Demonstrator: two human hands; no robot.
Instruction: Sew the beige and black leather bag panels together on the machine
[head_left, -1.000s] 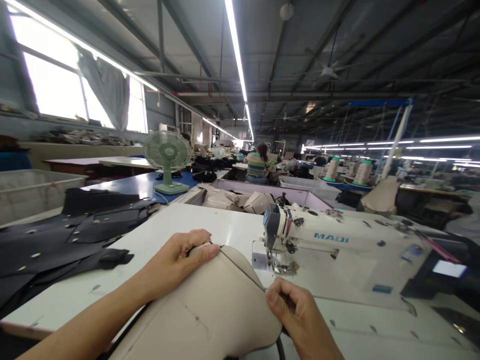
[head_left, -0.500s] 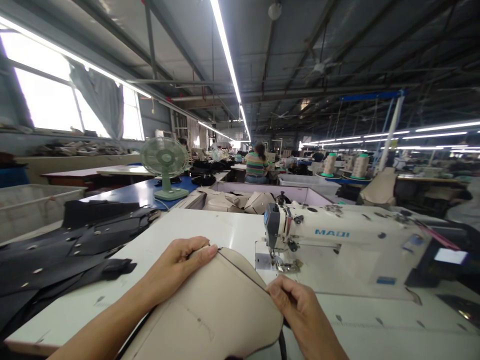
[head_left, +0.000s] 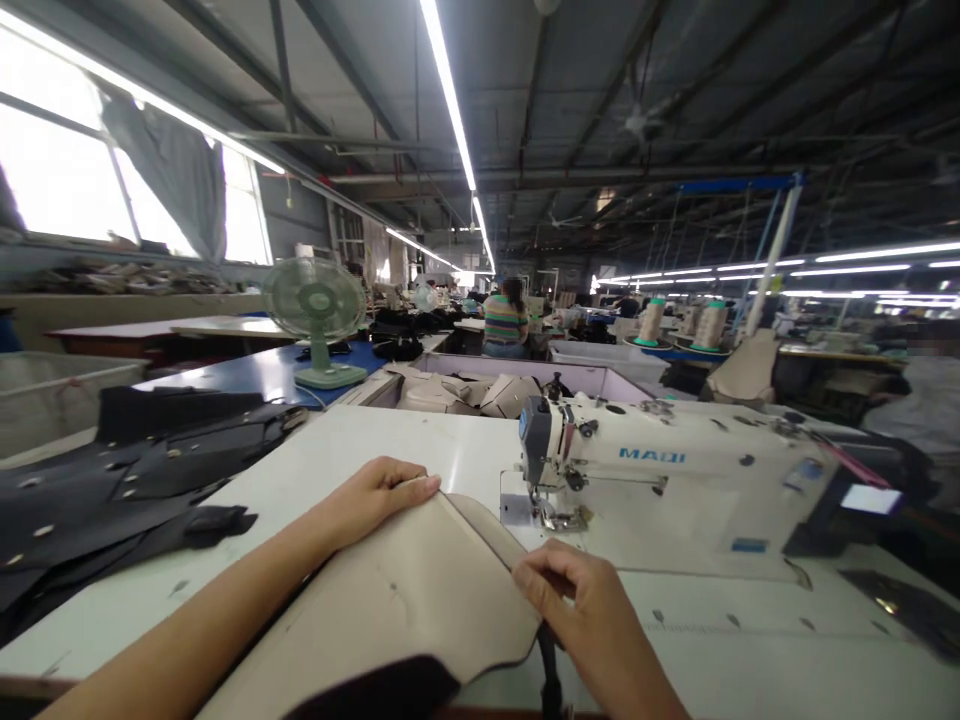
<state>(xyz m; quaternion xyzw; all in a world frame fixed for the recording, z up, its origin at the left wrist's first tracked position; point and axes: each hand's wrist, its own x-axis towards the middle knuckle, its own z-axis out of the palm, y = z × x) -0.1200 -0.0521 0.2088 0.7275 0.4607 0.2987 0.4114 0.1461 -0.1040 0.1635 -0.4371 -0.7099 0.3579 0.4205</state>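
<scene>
A beige leather-like panel (head_left: pixel 405 590) with a dark edge lies across the front of the white table, partly raised in both hands. My left hand (head_left: pixel 382 500) pinches its upper edge, thumb on top and the other fingers underneath. At the right-hand edge, my right hand (head_left: pixel 566 595) grips the panel between thumb and bent fingers. A dark strap (head_left: pixel 551 670) hangs below that hand. Just beyond the panel stands a white sewing machine (head_left: pixel 675 450), its needle and presser foot apart from the material.
Dark pieces with metal snaps (head_left: pixel 112 480) are heaped at the left. Behind the table (head_left: pixel 427 440), a bin (head_left: pixel 600 382) holds more beige pieces. A green fan (head_left: pixel 319 320) stands on a blue table. Thread cones (head_left: pixel 709 327) are at the back right. A person in a striped top (head_left: pixel 505 325) is farther off.
The panel has tilted, so its dark underside shows more at the bottom. Both hands keep their grip. The camera view has shifted slightly, moving the surroundings left and up.
</scene>
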